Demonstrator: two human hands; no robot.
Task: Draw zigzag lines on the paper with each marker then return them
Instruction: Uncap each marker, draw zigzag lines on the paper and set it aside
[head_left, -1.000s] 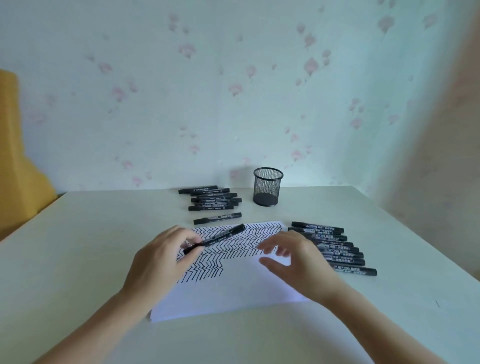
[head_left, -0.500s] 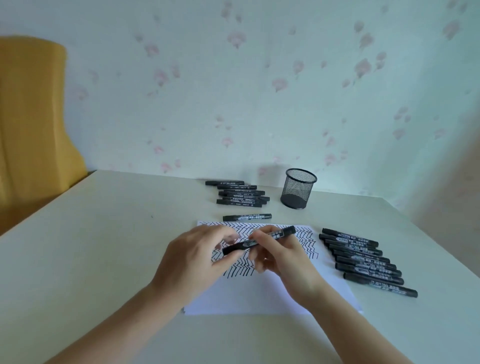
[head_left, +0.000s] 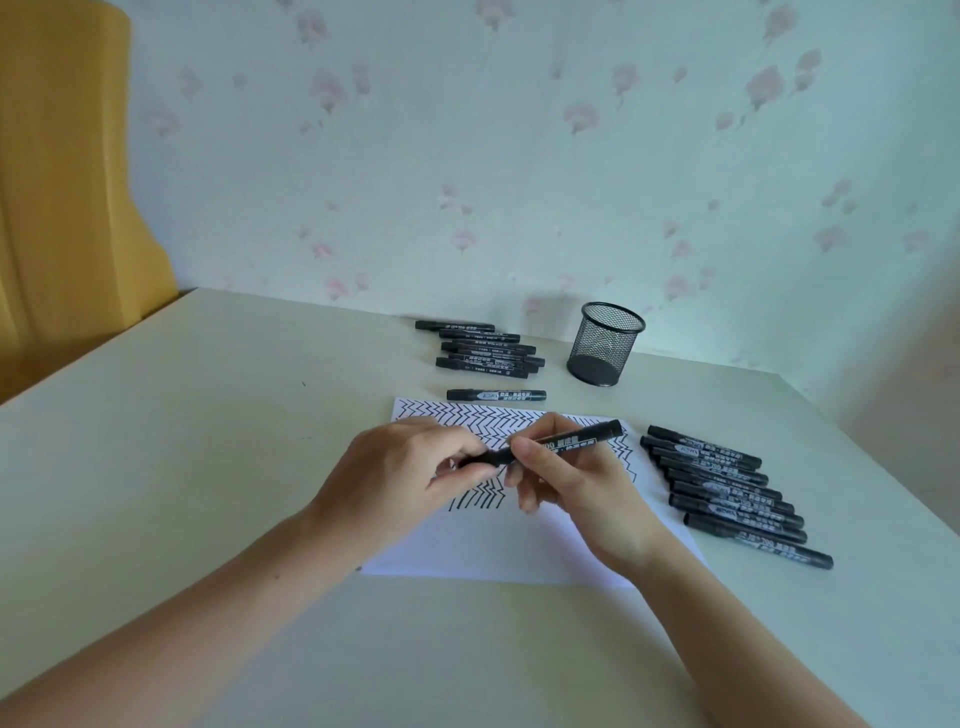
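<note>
A black marker (head_left: 566, 443) is held over the white paper (head_left: 498, 545), which carries rows of black zigzag lines across its upper half. My left hand (head_left: 400, 473) pinches the marker's left end, where the cap is. My right hand (head_left: 571, 483) grips the barrel with thumb and fingers. The marker lies almost level, its right end pointing up and to the right. Whether the cap is seated or coming off is hidden by my fingers.
A row of several black markers (head_left: 727, 493) lies to the right of the paper. Another pile of markers (head_left: 485, 349) lies behind it, with a single marker (head_left: 496, 395) at the paper's top edge. A black mesh pen cup (head_left: 605, 351) stands near the wall.
A second ago only my left hand held the marker while the right hovered open. The right hand has since closed on the barrel, and both hands now hold it. The camera shifted left.
</note>
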